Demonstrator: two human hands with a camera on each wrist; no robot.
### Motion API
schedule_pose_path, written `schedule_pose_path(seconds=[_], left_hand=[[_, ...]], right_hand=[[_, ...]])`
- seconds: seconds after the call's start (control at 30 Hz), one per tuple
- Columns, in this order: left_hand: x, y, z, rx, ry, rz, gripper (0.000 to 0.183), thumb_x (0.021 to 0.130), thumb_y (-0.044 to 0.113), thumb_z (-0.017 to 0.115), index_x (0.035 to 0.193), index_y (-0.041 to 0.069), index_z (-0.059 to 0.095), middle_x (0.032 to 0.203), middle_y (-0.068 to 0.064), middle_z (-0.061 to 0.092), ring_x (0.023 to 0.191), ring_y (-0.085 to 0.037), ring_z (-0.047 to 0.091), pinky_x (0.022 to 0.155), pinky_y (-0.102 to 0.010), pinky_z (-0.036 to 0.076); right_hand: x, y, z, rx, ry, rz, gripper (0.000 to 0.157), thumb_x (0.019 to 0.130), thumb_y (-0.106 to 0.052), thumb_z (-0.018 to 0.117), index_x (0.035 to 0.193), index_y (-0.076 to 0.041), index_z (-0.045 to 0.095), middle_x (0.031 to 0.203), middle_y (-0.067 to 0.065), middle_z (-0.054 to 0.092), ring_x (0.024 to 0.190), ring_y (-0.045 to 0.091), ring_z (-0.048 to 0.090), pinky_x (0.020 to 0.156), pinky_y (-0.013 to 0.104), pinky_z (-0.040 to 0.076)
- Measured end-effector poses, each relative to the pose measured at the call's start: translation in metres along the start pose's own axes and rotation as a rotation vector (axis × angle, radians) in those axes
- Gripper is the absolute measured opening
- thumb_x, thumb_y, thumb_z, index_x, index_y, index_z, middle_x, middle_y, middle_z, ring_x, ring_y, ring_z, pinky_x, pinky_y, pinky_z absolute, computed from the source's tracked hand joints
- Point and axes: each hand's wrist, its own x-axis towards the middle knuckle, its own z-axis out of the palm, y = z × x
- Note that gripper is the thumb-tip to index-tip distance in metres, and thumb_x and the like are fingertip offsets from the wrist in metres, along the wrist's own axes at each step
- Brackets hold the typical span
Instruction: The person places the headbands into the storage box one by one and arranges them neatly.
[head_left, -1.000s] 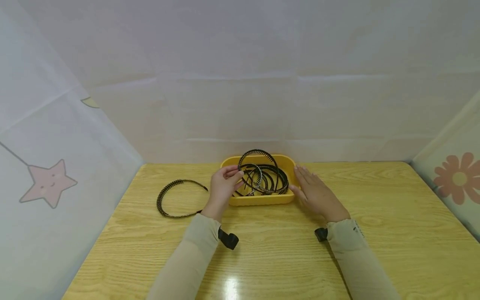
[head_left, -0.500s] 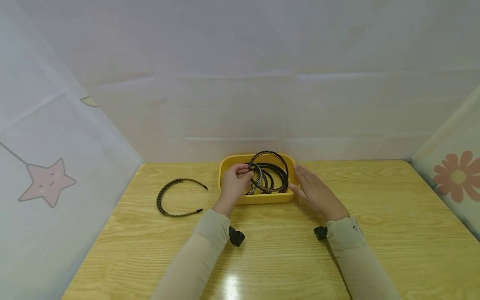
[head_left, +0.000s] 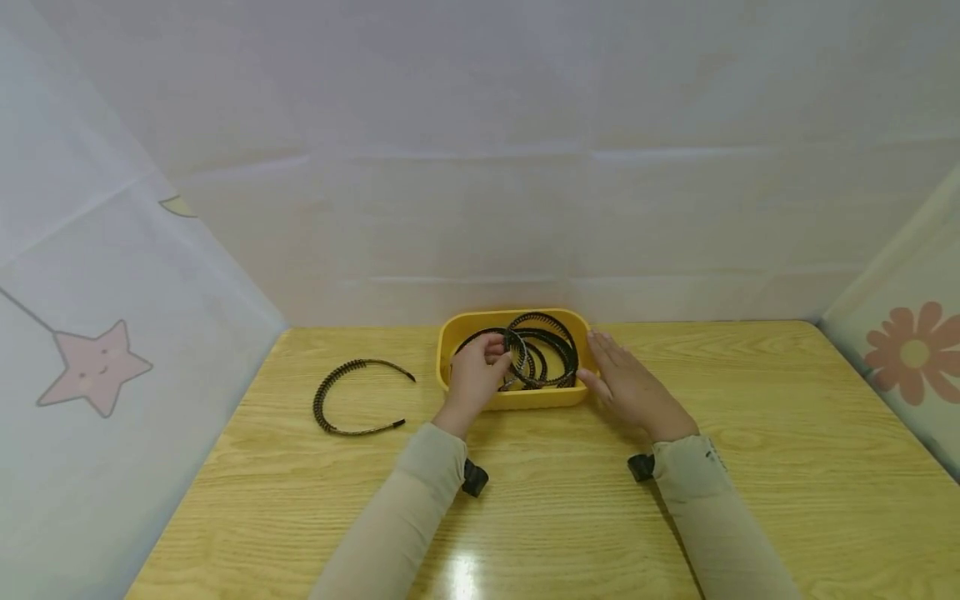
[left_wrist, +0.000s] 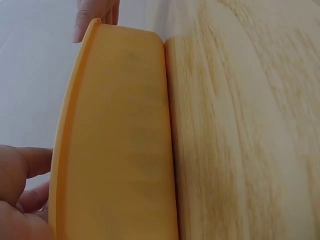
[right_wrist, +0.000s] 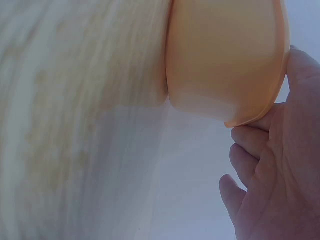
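A yellow plastic basket (head_left: 536, 401) near the table's back edge holds several dark toothed headbands (head_left: 564, 350). My left hand (head_left: 474, 373) reaches over its left front part, thumb and fingers pinching a black toothed headband (head_left: 538, 316) whose arch leans over the others. Part of that headband is hidden behind the fingers. My right hand (head_left: 636, 390) lies along the basket's right end with straight fingers touching the rim; the right wrist view shows the same contact between the fingers (right_wrist: 245, 140) and the basket (right_wrist: 225, 55). In the left wrist view, the basket wall (left_wrist: 117, 125) hides the headbands.
One brown-black headband (head_left: 322, 396) lies on the wooden table (head_left: 555, 517) to the left of the basket. A pale cloth wall (head_left: 480, 208) rises behind the table, and printed cloths (head_left: 97, 367) stand at both sides.
My left hand has moved right over the basket, and the headband in it has shifted right and then sunk lower onto the others. The right hand stays at the basket's end.
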Motion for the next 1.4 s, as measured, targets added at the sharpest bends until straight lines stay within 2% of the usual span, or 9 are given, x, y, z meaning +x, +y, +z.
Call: schedule_pose_path(seconds=[0.13, 0.37, 0.63, 0.8, 1.03, 1.17, 1.4], left_hand=[[-0.001, 0.0, 0.002, 0.062, -0.039, 0.018, 0.04, 0.09, 0.022, 0.061, 0.127, 0.007, 0.056, 0.105, -0.004, 0.066, 0.093, -0.016, 0.063, 0.074, -0.03, 0.054], [-0.004, 0.0, 0.005, 0.169, -0.096, 0.109, 0.034, 0.093, 0.021, 0.057, 0.121, 0.003, 0.061, 0.096, -0.003, 0.067, 0.083, -0.012, 0.061, 0.067, -0.025, 0.052], [-0.01, 0.0, 0.003, 0.159, -0.052, 0.164, 0.03, 0.095, 0.024, 0.051, 0.117, 0.007, 0.063, 0.101, -0.002, 0.063, 0.09, -0.013, 0.058, 0.075, -0.028, 0.052], [-0.016, 0.0, -0.003, 0.089, -0.035, 0.2, 0.026, 0.096, 0.023, 0.051, 0.114, 0.01, 0.064, 0.103, 0.0, 0.062, 0.09, -0.011, 0.059, 0.076, -0.027, 0.053], [-0.027, 0.001, -0.03, 0.092, 0.072, 0.208, 0.024, 0.096, 0.026, 0.051, 0.114, 0.015, 0.064, 0.105, 0.001, 0.063, 0.092, -0.013, 0.06, 0.077, -0.032, 0.053], [-0.03, -0.004, -0.052, 0.099, 0.135, 0.183, 0.024, 0.096, 0.025, 0.051, 0.115, 0.015, 0.063, 0.106, 0.001, 0.063, 0.096, -0.014, 0.059, 0.081, -0.033, 0.053], [-0.028, -0.017, -0.091, 0.12, 0.198, 0.118, 0.028, 0.096, 0.025, 0.051, 0.12, 0.014, 0.06, 0.108, -0.004, 0.062, 0.099, -0.019, 0.059, 0.083, -0.039, 0.052]], right_hand=[[0.0, -0.001, -0.001, 0.006, -0.01, 0.005, 0.074, 0.097, -0.056, 0.023, 0.15, -0.006, 0.008, 0.156, 0.013, 0.009, 0.143, 0.029, 0.007, 0.114, 0.05, 0.012], [0.0, -0.001, -0.001, 0.012, -0.01, 0.018, 0.073, 0.097, -0.056, 0.023, 0.15, -0.007, 0.008, 0.156, 0.011, 0.007, 0.143, 0.027, 0.005, 0.115, 0.048, 0.011], [0.0, -0.001, 0.0, 0.022, -0.007, 0.012, 0.074, 0.097, -0.057, 0.022, 0.15, -0.008, 0.008, 0.156, 0.011, 0.008, 0.143, 0.027, 0.005, 0.115, 0.048, 0.011], [-0.002, -0.002, -0.001, 0.01, 0.0, 0.01, 0.072, 0.097, -0.055, 0.023, 0.15, -0.008, 0.009, 0.156, 0.011, 0.009, 0.143, 0.027, 0.008, 0.115, 0.047, 0.012], [-0.002, -0.002, -0.002, -0.028, 0.006, 0.001, 0.07, 0.098, -0.053, 0.024, 0.149, -0.007, 0.01, 0.155, 0.012, 0.01, 0.143, 0.029, 0.009, 0.114, 0.049, 0.013], [-0.002, 0.0, 0.0, -0.046, 0.012, -0.011, 0.071, 0.098, -0.053, 0.023, 0.149, -0.005, 0.011, 0.155, 0.013, 0.011, 0.143, 0.029, 0.009, 0.114, 0.05, 0.014], [-0.001, 0.001, 0.002, -0.037, 0.04, -0.018, 0.07, 0.099, -0.052, 0.023, 0.149, -0.005, 0.013, 0.155, 0.014, 0.013, 0.142, 0.03, 0.011, 0.114, 0.051, 0.015]])
